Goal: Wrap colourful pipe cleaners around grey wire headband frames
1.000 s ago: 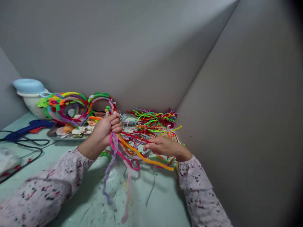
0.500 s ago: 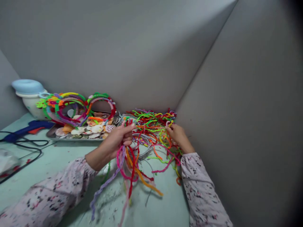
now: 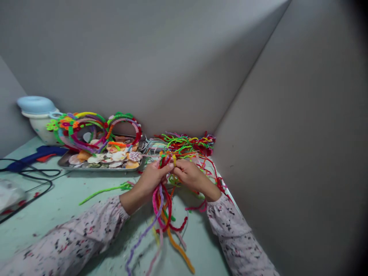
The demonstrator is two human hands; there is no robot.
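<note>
My left hand point(image 3: 152, 178) is closed round the top of a bunch of pipe cleaners point(image 3: 163, 214), pink, purple, red and orange, whose ends hang down over the pale green table point(image 3: 57, 203). My right hand point(image 3: 188, 174) meets it, fingers pinched on a red pipe cleaner at the top of the bunch. Just behind both hands lies a tangled heap of loose pipe cleaners point(image 3: 186, 143) in the corner. A single green pipe cleaner point(image 3: 103, 190) lies on the table left of my left wrist.
A metal tray point(image 3: 97, 165) with seashells and colourful pipe-cleaner hoops point(image 3: 86, 128) stands at the back left. Beside it are a white pot with a blue lid point(image 3: 37, 115), a blue glue gun point(image 3: 34, 156) and black cables point(image 3: 31, 180). Grey walls close in behind and right.
My right hand came back from the heap in the corner with a red pipe cleaner and joined my left hand at the bunch. The left hand moved slightly right and lower.
</note>
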